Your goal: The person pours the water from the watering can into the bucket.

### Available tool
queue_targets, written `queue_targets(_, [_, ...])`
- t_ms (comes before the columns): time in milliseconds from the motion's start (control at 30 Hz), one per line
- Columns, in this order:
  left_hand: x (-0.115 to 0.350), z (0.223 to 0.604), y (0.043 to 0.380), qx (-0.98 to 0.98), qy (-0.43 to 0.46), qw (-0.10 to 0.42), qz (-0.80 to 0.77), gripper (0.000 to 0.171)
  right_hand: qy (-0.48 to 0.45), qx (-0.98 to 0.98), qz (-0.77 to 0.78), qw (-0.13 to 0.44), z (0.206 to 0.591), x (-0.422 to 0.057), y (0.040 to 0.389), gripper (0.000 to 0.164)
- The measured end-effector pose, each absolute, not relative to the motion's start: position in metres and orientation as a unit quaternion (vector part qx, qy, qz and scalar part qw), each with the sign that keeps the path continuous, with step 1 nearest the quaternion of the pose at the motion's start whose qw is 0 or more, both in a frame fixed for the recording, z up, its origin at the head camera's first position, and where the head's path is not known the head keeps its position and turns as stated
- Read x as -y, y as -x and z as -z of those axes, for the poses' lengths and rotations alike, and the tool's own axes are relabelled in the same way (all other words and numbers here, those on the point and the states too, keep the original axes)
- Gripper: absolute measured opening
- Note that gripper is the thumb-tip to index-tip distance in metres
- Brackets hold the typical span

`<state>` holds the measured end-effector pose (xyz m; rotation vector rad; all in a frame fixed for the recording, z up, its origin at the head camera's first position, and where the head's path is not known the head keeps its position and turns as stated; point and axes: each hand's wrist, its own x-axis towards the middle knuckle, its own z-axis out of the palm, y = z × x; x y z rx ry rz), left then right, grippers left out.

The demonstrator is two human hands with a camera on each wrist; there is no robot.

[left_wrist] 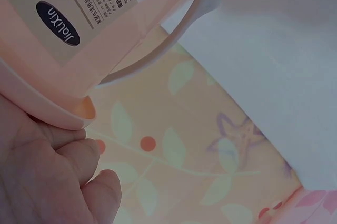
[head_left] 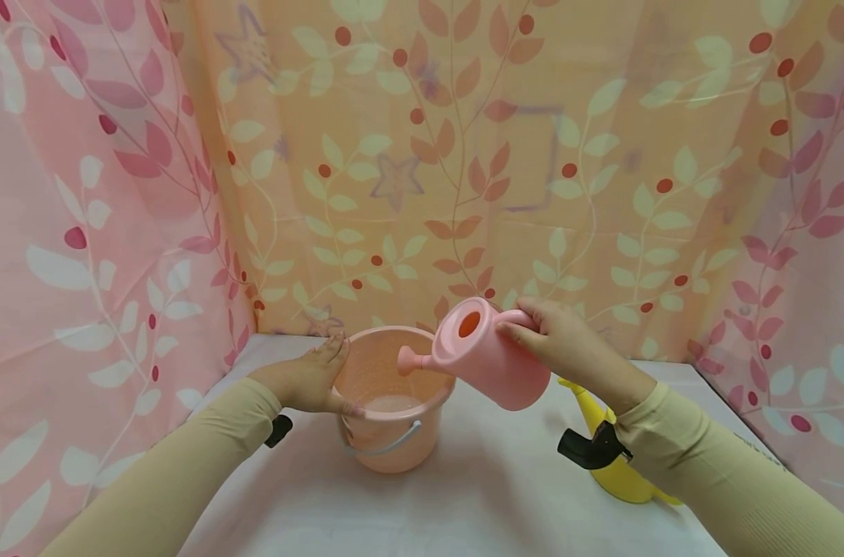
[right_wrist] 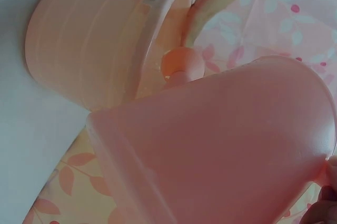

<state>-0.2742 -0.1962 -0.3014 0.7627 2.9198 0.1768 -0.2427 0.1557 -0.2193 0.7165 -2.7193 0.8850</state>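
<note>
In the head view, my left hand [head_left: 310,379] holds the left rim of a peach bucket [head_left: 397,449], its thumb along the near edge. The left wrist view shows bent fingers [left_wrist: 79,153] against the bucket's rim. My right hand [head_left: 557,340] grips the handle of a pink watering can [head_left: 501,367]. That can is tilted left, and its flared spout [head_left: 411,360] hangs over the bucket's opening. From the right wrist, the can's body [right_wrist: 226,140] hides part of the bucket [right_wrist: 84,40]. No stream from the spout can be made out.
A yellow object with a narrow spout [head_left: 620,472] stands on the white table [head_left: 477,495], partly behind my right wrist. The bucket's grey handle [head_left: 387,445] hangs down its front. Leaf-patterned cloth [head_left: 449,155] encloses the back and sides.
</note>
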Motion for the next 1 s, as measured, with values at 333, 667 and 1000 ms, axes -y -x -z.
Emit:
queue_targets(333, [0.1970,0.3029,0.2750,-0.965,-0.250,0.055,-0.062,0.120,-0.244,0.915,-0.307,0.096,0.2208,-0.1557,0.2426,0.028])
queue_targets(667, [0.1970,0.3027,0.2758,-0.965,-0.247,0.063,-0.065,0.120,-0.248,0.913,-0.308,0.099,0.2213,-0.1560,0.2433,0.030])
queue_targets(1000, [0.1971,0.3026,0.2759,-0.965,-0.245,0.065,-0.065,0.120,-0.246,0.914,-0.310,0.096,0.2214,-0.1558,0.2430,0.027])
